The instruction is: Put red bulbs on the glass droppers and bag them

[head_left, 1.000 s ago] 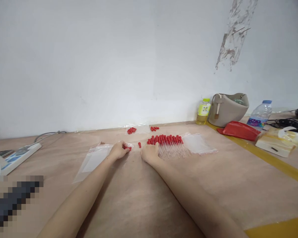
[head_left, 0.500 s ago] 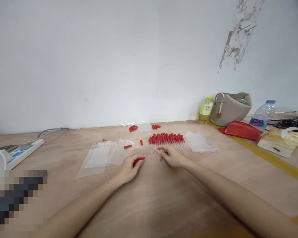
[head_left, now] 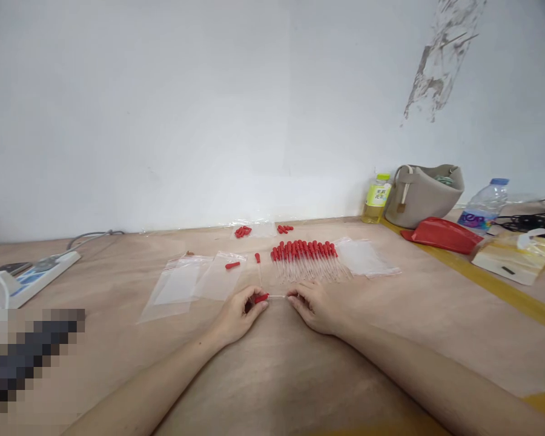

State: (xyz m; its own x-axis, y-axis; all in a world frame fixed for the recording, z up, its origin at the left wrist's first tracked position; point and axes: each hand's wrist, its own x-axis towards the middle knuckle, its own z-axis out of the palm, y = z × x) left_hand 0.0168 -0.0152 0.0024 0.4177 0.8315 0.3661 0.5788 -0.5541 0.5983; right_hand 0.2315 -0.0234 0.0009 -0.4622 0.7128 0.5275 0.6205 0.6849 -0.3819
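Closed on a red rubber bulb (head_left: 261, 298) is my left hand (head_left: 241, 312). My right hand (head_left: 314, 307) pinches a thin clear glass tube (head_left: 278, 297), whose left end meets the bulb's mouth; whether it sits inside cannot be told. Just beyond my hands, a dropper with a red bulb (head_left: 257, 258) lies by itself. To its right is a row of several red-topped droppers (head_left: 305, 251), their clear stems towards me. A loose red bulb (head_left: 232, 265) rests on a clear plastic bag (head_left: 218, 284) on the left.
More red bulbs (head_left: 243, 232) lie on plastic by the wall. Clear bags (head_left: 367, 257) lie right of the droppers. Further right are a tea bottle (head_left: 376, 200), a grey bag (head_left: 420, 200), a red pouch (head_left: 442, 236), a water bottle (head_left: 484, 209) and a tissue pack (head_left: 513, 260). A power strip (head_left: 48, 278) lies left.
My right hand has moved from the dropper row towards me, bringing the glass tube level with the red bulb. My left hand has shifted slightly, still holding the bulb.
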